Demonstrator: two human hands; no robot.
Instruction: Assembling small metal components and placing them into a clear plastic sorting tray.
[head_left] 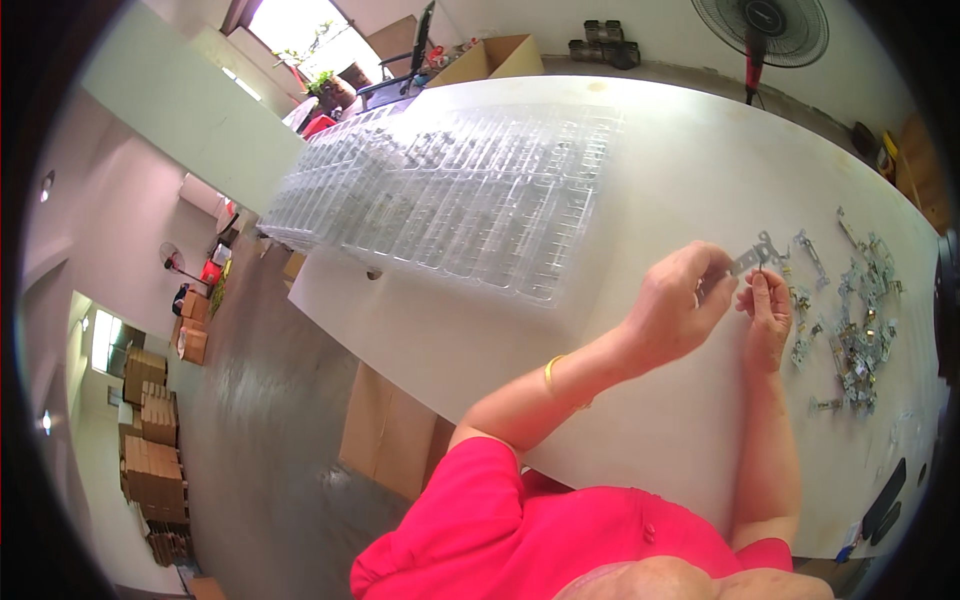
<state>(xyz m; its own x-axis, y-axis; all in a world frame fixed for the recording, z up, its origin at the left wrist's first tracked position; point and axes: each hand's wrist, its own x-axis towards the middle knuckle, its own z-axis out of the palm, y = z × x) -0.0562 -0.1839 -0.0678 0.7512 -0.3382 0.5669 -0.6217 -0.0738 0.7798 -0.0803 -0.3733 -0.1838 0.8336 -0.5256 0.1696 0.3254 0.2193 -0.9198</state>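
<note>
Over the right part of the table, my left hand [678, 300] is closed on one end of a small silver metal bracket [755, 256]. My right hand [768, 312] is closed in a pinch just below the bracket, at a thin dark piece too small to name. To the right lies a loose pile of metal brackets [862, 345], some with brass-coloured parts. Farther left, clear plastic trays [440, 200] with many compartments hold small parts that I cannot make out.
The white table [610, 400] has its left edge beside a grey floor [270, 400]. A cardboard box [385, 430] stands below that edge. Beyond the far edge are a standing fan [765, 30] and an open carton [490, 58]. Dark flat objects [882, 505] lie at the near right.
</note>
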